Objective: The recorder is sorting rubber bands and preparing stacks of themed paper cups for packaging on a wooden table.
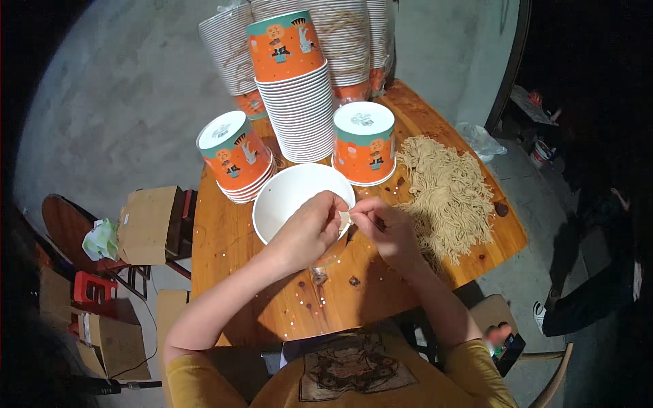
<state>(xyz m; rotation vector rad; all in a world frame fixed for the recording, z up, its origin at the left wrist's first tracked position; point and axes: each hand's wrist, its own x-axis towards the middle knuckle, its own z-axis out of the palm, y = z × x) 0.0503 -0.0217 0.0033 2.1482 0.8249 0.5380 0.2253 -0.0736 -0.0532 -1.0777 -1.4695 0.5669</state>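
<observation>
A white-lined paper bucket point(282, 197) lies in front of me with its open mouth facing me. At the right side of its rim, my left hand point(314, 228) is closed with thumb and fingers pinched together. My right hand point(388, 232) meets it there, its fingertips also in a pinch. A small pale bit point(345, 219) shows between the two hands, too small to name. Right of my right hand lies a big heap of beige cords point(445, 197).
Behind stand a tall stack of orange paper buckets point(296, 109), a short upside-down stack point(235, 156) and an upside-down bucket point(364, 144). Wrapped stacks point(343, 41) line the wall. White specks dot the wooden table point(252, 299). Cardboard boxes point(151, 224) sit left; a person's leg point(592, 306) shows right.
</observation>
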